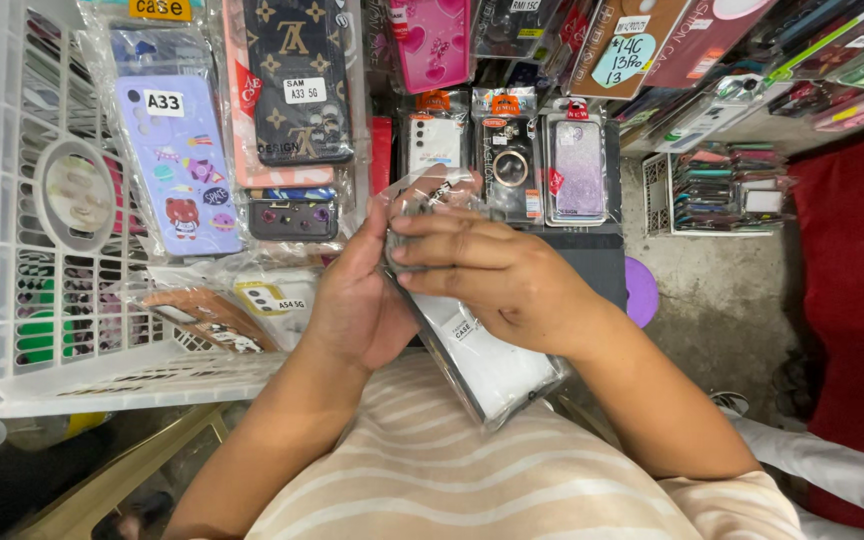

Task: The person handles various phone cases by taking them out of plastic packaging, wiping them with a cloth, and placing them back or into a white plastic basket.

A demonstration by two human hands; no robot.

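Both of my hands hold one phone case in a clear plastic sleeve (487, 365), white with a dark edge, in front of my chest. My left hand (357, 300) cups it from the left and behind. My right hand (497, 275) lies across its front, fingers wrapped over the crinkled top of the sleeve (432, 190). The case tilts, its lower end pointing down to the right over my striped shirt.
A white plastic basket (12, 300) on the left holds several packaged phone cases, among them a lilac one (177, 160) and a dark patterned one (297, 80). More packaged cases (507, 155) hang straight ahead. A small rack of cases (722, 190) and red cloth (857, 300) are at right.
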